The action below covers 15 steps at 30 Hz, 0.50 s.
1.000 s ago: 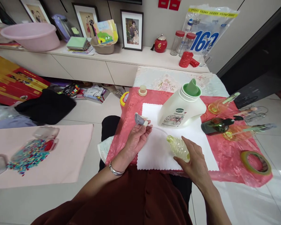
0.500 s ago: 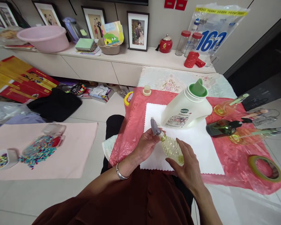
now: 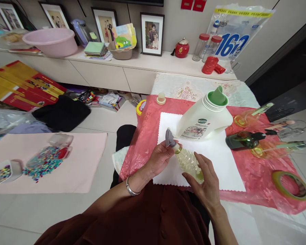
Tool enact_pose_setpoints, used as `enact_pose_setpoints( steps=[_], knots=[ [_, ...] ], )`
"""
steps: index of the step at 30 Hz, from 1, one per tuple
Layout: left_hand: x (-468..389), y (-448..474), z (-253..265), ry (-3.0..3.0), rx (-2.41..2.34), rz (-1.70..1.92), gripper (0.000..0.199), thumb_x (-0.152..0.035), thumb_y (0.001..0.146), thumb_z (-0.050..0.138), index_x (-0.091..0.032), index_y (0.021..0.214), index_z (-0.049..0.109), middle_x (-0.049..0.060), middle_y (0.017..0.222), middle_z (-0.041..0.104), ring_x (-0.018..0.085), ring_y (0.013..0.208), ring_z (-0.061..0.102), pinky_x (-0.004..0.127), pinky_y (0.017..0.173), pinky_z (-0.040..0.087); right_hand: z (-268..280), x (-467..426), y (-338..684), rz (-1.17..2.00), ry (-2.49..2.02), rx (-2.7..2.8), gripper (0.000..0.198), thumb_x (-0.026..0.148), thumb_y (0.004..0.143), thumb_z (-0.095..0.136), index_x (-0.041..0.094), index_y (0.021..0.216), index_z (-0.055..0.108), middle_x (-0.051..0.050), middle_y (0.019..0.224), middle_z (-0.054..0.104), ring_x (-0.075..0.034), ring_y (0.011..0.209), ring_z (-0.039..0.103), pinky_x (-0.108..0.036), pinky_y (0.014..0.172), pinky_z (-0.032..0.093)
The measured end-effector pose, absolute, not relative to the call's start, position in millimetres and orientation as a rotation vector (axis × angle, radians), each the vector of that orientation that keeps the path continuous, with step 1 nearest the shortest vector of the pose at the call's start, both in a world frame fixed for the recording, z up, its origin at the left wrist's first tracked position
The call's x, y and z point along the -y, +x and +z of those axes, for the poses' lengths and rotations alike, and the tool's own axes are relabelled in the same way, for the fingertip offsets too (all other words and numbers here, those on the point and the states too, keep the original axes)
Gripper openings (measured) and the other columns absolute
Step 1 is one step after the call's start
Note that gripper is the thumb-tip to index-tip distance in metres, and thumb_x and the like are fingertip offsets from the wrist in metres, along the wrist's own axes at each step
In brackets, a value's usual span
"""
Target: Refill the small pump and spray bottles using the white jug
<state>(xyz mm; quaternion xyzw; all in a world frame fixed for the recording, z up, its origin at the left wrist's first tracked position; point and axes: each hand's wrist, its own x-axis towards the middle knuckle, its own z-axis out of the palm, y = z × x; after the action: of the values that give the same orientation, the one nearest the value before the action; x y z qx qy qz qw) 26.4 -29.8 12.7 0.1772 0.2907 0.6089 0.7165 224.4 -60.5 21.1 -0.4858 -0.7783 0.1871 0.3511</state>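
A clear ribbed plastic bottle (image 3: 188,161) lies tilted between my hands, its grey plastic top (image 3: 169,139) pointing up and left. My left hand (image 3: 161,156) is closed around the bottle's neck, just under that top. At the lower end, my right hand (image 3: 206,180) grips the bottle with thumb and fingers on opposite sides. A little yellowish liquid seems to sit near the base. Just beyond the hands stands a large white detergent jug (image 3: 193,124) with its green spout (image 3: 218,97) uncovered. Both rest over a white scalloped sheet (image 3: 229,170).
Red plastic film (image 3: 139,143) covers the table. A translucent cap (image 3: 161,98) stands at the back left. On the right lie a dark green bottle (image 3: 241,140), amber bottles (image 3: 266,149) and a tape roll (image 3: 291,185). Colourful beads (image 3: 44,163) cover a pink mat at left.
The whole view has shifted slightly to the right in the picture. Both hands keep their hold on the bottle, with almost no visible movement.
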Motion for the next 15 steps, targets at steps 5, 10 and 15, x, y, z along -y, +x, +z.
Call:
enact_pose_setpoints(
  steps=[5, 10, 15],
  knots=[
    [30.1, 26.7, 13.8, 0.39, -0.623, 1.345, 0.046, -0.032, 0.065, 0.095, -0.015, 0.103, 0.076, 0.006, 0.096, 0.075, 0.021, 0.1, 0.068, 0.034, 0.097, 0.041, 19.7, 61.3, 221.6, 0.441, -1.264, 1.995, 0.062, 0.042, 0.095, 0.066, 0.024, 0.15, 0.044, -0.013, 0.136, 0.051, -0.027, 0.12, 0.055, -0.047, 0.096, 0.056],
    [31.5, 24.5, 9.6, 0.409, -0.599, 1.305, 0.045, -0.033, 0.068, 0.093, -0.016, 0.106, 0.076, 0.007, 0.101, 0.075, 0.024, 0.111, 0.066, 0.034, 0.099, 0.042, 17.8, 61.7, 222.7, 0.447, -1.263, 1.992, 0.061, 0.045, 0.095, 0.066, 0.022, 0.148, 0.045, -0.012, 0.135, 0.052, -0.026, 0.117, 0.057, -0.044, 0.093, 0.056],
    [32.8, 23.5, 8.6, 0.448, -0.569, 1.278, 0.044, -0.035, 0.072, 0.09, -0.017, 0.11, 0.075, 0.008, 0.105, 0.076, 0.024, 0.112, 0.067, 0.034, 0.101, 0.042, 17.2, 62.2, 223.5, 0.588, -1.28, 1.956, 0.06, 0.047, 0.095, 0.065, 0.023, 0.147, 0.045, -0.01, 0.132, 0.056, -0.023, 0.113, 0.06, -0.035, 0.085, 0.057]
  ],
)
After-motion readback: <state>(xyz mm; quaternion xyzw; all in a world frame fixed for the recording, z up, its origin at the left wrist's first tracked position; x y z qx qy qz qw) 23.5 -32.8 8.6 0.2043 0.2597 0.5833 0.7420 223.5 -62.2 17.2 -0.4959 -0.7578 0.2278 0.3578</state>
